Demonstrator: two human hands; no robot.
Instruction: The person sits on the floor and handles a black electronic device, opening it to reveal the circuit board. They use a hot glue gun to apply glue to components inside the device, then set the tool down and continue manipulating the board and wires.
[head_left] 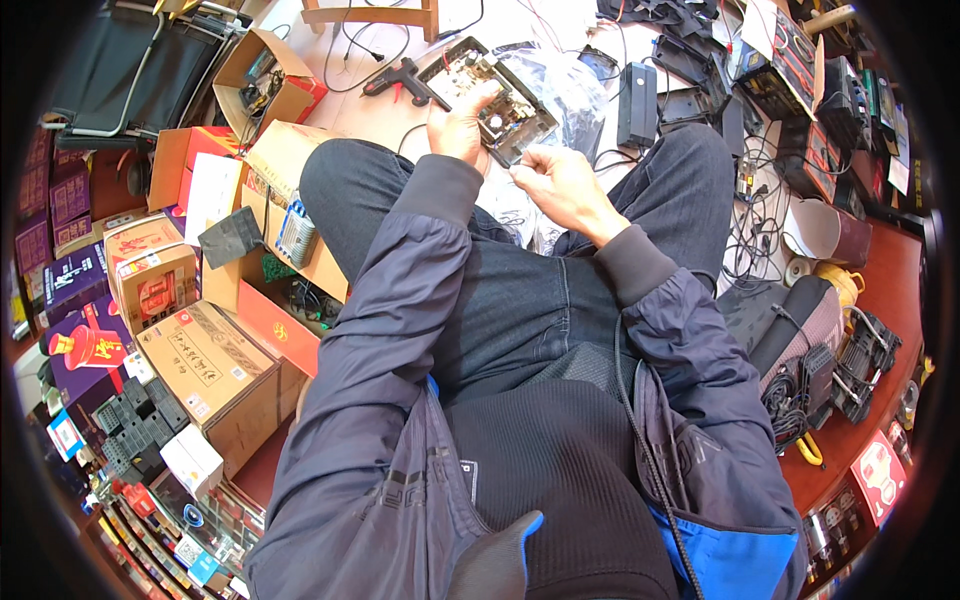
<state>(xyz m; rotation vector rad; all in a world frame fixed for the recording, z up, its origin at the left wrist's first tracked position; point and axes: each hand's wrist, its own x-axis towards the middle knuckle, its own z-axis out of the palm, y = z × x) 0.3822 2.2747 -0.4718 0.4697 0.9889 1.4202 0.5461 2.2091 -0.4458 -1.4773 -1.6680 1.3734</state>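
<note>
Head view: we have the open electronic device (512,108), a dark shallow casing with its circuit board exposed, raised in front of us between the knees. Our left hand (459,132) holds it at its left side, thumb over the board and the other fingers mostly hidden. Our right hand (572,188) is at the near corner, thumb and forefinger brought narrowly together; we cannot tell whether they pinch the edge or something tiny. We judge the device fairly light, its casing stiff and perhaps a little slick, while the bared parts look fragile, so the outer walls and corners would be the safer hold. Its long axis runs aslant, from the far left down to the near right, the near end toward our right fingers and the open face turned up to us. Just left of its far end lies a black gun-shaped tool (405,82).
</note>
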